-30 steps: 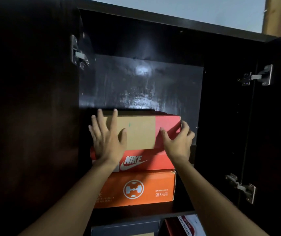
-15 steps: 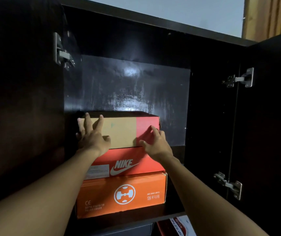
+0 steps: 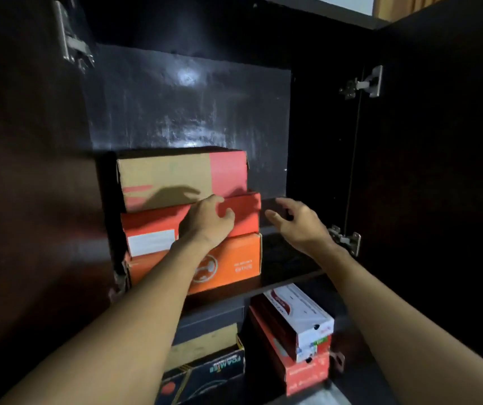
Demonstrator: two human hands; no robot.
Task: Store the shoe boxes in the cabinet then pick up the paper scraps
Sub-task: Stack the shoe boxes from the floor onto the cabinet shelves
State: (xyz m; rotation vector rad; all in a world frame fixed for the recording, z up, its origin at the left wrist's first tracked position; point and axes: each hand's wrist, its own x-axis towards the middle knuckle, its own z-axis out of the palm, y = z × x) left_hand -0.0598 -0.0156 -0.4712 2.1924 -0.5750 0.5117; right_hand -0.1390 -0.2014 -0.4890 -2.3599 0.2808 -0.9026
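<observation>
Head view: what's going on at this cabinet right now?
A person is stacking shoe boxes in an open dark cabinet. Three sit piled on the upper shelf: a tan-and-red box on a red box on an orange box. The left hand is in front of the red box, fingers loosely curled, gripping nothing; the right hand hovers open beside the stack. The shelf below holds more boxes.

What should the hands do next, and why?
Probably draw both hands out of the cabinet. The top box sits flat on the red box, the left hand hangs loosely curled before it holding nothing, and the right hand is open in the air beside them.
</observation>
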